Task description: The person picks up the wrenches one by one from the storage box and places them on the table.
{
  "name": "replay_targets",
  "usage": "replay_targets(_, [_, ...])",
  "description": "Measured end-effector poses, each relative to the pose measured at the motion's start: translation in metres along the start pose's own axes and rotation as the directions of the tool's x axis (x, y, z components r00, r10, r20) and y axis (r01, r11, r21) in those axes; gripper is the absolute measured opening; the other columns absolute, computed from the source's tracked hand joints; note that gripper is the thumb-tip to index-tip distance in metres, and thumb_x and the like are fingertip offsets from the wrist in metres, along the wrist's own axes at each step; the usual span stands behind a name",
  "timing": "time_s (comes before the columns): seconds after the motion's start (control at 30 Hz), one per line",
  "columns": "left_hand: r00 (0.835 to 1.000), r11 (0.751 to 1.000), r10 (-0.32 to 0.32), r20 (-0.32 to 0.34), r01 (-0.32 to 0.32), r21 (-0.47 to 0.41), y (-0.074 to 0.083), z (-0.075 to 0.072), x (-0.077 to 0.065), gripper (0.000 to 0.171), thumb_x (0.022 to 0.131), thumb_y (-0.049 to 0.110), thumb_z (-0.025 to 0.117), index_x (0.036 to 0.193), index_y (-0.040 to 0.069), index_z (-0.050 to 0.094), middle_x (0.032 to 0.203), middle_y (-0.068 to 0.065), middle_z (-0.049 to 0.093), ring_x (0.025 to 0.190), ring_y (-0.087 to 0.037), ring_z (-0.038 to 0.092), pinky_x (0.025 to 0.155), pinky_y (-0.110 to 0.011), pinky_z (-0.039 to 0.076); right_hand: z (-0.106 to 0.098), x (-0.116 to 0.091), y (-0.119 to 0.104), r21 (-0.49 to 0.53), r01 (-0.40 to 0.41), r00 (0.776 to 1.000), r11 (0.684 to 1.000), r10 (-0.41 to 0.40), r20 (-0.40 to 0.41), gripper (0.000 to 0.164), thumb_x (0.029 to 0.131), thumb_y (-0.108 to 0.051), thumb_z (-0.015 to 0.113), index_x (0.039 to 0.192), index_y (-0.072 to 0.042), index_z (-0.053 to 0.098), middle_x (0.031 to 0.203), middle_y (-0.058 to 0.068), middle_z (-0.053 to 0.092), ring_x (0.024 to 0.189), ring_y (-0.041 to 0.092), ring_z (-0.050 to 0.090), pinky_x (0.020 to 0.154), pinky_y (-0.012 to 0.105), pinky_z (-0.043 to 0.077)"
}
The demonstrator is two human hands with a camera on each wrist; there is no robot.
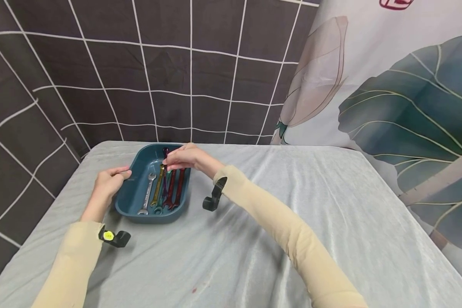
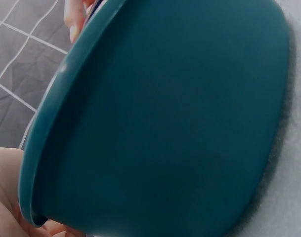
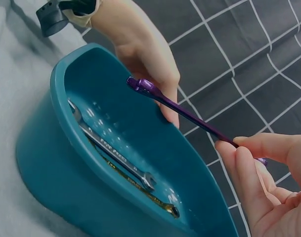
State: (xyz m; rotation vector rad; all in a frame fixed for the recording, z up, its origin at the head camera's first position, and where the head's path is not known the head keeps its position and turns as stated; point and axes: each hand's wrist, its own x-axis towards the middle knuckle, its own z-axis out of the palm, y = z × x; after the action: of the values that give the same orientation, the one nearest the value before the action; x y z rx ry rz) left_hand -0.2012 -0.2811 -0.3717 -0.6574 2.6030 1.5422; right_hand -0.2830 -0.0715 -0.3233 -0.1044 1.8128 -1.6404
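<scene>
Your right hand (image 1: 185,156): fingers clamped on purple wrench (image 3: 190,115), held over blue bin (image 1: 150,218) on bench (image 1: 169,265). Your left hand (image 1: 110,180): fingers clamped on bin's rim. Silver wrench (image 1: 148,194) inside.

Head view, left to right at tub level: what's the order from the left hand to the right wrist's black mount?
Left hand → silver wrench → gold wrench → purple wrench → first red wrench → second red wrench → black wrist mount
</scene>
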Motion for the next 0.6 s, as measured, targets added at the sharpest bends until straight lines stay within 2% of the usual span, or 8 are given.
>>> replay_targets(0.1, [1.0,1.0,-0.021,-0.001,0.021,-0.015,-0.001,0.0,0.002,0.052,0.1,0.028,0.043,0.144,0.002,0.041,0.15,-0.023,0.037,0.135,-0.04,0.038,0.109,-0.053,0.035,-0.004,-0.002,0.001,-0.018,0.002,1.0,1.0,-0.002,-0.005,0.025,0.087,0.003,0.064,0.112,0.009,0.066,0.102,0.019,0.073,0.056,0.01,0.065,0.081,0.028,0.057])
replay_targets(0.2, [1.0,1.0,-0.019,-0.006,0.019,-0.01,-0.002,0.0,0.002,0.051,0.099,0.028,0.044,0.144,0.003,0.041,0.15,-0.023,0.037,0.136,-0.039,0.038,0.11,-0.052,0.034,-0.008,-0.002,0.002,-0.019,0.008,1.0,1.0,-0.008,-0.009,0.026,0.087,0.003,0.064,0.113,0.009,0.065,0.103,0.02,0.072,0.055,0.01,0.065,0.078,0.026,0.057])
replay_targets(0.23, [1.0,1.0,-0.017,-0.005,0.017,-0.007,-0.001,-0.001,0.001,0.051,0.099,0.028,0.044,0.144,0.003,0.041,0.15,-0.023,0.037,0.136,-0.039,0.037,0.11,-0.052,0.034,-0.009,-0.002,0.003,-0.017,0.008,1.0,1.0,-0.009,-0.01,0.026,0.087,0.003,0.064,0.113,0.009,0.065,0.104,0.02,0.072,0.055,0.01,0.065,0.073,0.024,0.058])
replay_targets(0.33, [1.0,1.0,-0.018,-0.006,0.018,-0.006,-0.001,-0.001,0.001,0.052,0.099,0.028,0.045,0.144,0.002,0.041,0.15,-0.023,0.037,0.137,-0.04,0.036,0.111,-0.052,0.033,-0.013,-0.003,0.006,-0.008,0.013,1.0,1.0,-0.013,-0.008,0.026,0.087,0.003,0.064,0.113,0.009,0.064,0.119,0.025,0.063,0.056,0.009,0.065,0.062,0.019,0.056])
replay_targets(0.47, [1.0,1.0,-0.023,-0.006,0.023,-0.013,0.0,-0.001,0.0,0.052,0.099,0.027,0.045,0.144,0.003,0.041,0.151,-0.023,0.036,0.137,-0.04,0.036,0.111,-0.052,0.033,-0.018,-0.006,0.008,-0.009,0.013,1.0,1.0,-0.013,-0.014,0.024,0.086,0.002,0.066,0.109,0.007,0.066,0.102,0.017,0.073,0.059,0.01,0.067,0.084,0.03,0.056])
replay_targets(0.53, [1.0,1.0,-0.024,-0.003,0.024,-0.01,0.0,-0.001,0.0,0.052,0.099,0.028,0.045,0.145,0.003,0.04,0.151,-0.022,0.036,0.138,-0.04,0.035,0.111,-0.053,0.032,-0.02,-0.007,0.009,-0.009,0.016,1.0,1.0,-0.016,-0.017,0.023,0.086,0.002,0.067,0.108,0.007,0.067,0.09,0.012,0.074,0.06,0.01,0.067,0.087,0.031,0.054])
replay_targets(0.6, [1.0,1.0,-0.02,-0.005,0.02,-0.007,0.0,-0.001,0.0,0.051,0.099,0.027,0.045,0.144,0.003,0.041,0.151,-0.022,0.036,0.138,-0.04,0.035,0.111,-0.052,0.032,-0.022,-0.008,0.01,-0.004,0.02,1.0,1.0,-0.02,-0.021,0.024,0.086,0.002,0.067,0.108,0.008,0.066,0.085,0.011,0.074,0.059,0.011,0.067,0.079,0.028,0.057])
